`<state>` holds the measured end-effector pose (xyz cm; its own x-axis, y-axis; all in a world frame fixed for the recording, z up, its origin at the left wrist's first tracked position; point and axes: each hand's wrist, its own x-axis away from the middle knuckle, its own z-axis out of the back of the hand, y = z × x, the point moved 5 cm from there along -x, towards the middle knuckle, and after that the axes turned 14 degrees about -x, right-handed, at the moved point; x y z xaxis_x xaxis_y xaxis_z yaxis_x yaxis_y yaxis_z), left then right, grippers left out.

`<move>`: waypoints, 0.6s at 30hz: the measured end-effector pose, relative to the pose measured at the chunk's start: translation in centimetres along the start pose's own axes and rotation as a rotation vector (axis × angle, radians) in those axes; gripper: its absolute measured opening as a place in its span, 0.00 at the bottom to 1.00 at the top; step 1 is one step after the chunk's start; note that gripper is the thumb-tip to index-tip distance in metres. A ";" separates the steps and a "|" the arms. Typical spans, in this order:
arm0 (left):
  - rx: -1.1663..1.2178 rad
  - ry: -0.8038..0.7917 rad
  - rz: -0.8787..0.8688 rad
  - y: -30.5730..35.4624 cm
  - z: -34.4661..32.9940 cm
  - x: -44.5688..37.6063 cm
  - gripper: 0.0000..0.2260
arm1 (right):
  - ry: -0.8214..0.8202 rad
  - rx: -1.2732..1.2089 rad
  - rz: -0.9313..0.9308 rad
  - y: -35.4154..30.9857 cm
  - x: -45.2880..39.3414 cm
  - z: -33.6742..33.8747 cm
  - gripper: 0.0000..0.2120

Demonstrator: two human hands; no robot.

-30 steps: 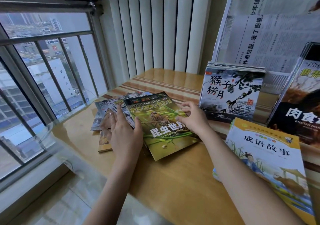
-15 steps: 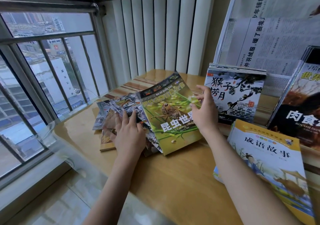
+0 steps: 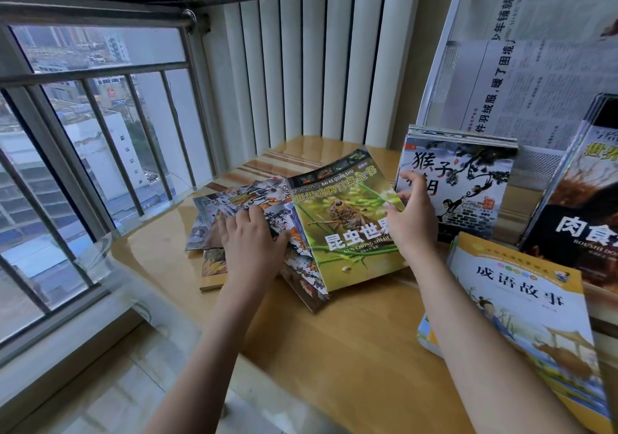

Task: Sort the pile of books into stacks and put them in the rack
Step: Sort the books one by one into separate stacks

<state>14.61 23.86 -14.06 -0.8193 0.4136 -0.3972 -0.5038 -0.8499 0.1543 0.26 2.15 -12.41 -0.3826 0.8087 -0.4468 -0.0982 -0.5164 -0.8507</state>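
A green insect book (image 3: 344, 219) is tilted up on its left edge over the loose pile of thin books (image 3: 240, 206) on the wooden table (image 3: 334, 350). My right hand (image 3: 413, 219) grips the green book's right edge. My left hand (image 3: 250, 243) lies flat on the pile beside it, fingers spread. A stack of monkey picture books (image 3: 468, 182) leans upright in the white wire rack (image 3: 441, 65) just behind my right hand. A dark animal book (image 3: 582, 206) stands in the rack at the right.
A yellow-and-white story book stack (image 3: 521, 316) lies on the table at the right front. Newspapers (image 3: 541, 82) fill the rack's upper tier. A barred window (image 3: 100, 132) borders the table on the left, and vertical blinds (image 3: 317, 55) hang behind it.
My right hand has lifted the green book's right edge and drawn it toward the rack. My left hand slid a little further onto the pile.
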 end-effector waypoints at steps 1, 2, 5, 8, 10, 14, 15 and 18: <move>-0.006 -0.019 -0.012 -0.1 0.0 -0.6 0.21 | -0.014 -0.026 0.001 -0.1 -0.1 -0.1 0.23; -0.017 -0.030 -0.030 0.0 -0.1 -1.3 0.21 | -0.034 -0.076 -0.008 -0.1 -0.1 -0.3 0.23; 0.081 -0.081 -0.111 1.1 -0.3 -3.3 0.17 | -0.103 -0.259 -0.069 0.0 0.0 -0.8 0.23; 0.514 -0.171 -0.014 1.6 -0.3 -4.2 0.13 | -0.126 -0.316 -0.113 -0.2 0.2 -1.0 0.21; 0.773 -0.156 0.117 1.1 -0.3 -4.6 0.14 | -0.138 -0.289 -0.130 -0.3 0.2 -1.1 0.18; 0.829 -0.083 0.203 0.5 -0.1 -4.8 0.14 | -0.093 -0.220 -0.151 -0.2 0.0 -1.1 0.13; 0.769 -0.069 0.201 0.3 0.0 -4.8 0.15 | -0.072 -0.196 -0.121 -0.2 0.0 -1.0 0.11; 0.469 -0.020 0.190 0.3 0.4 -4.4 0.13 | -0.010 -0.014 0.034 -1.0 0.2 -0.6 0.08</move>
<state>17.97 21.86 -11.93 -0.9110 0.2761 -0.3063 -0.4107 -0.6742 0.6138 0.79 3.02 -11.82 -0.3948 0.7878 -0.4727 -0.0719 -0.5394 -0.8390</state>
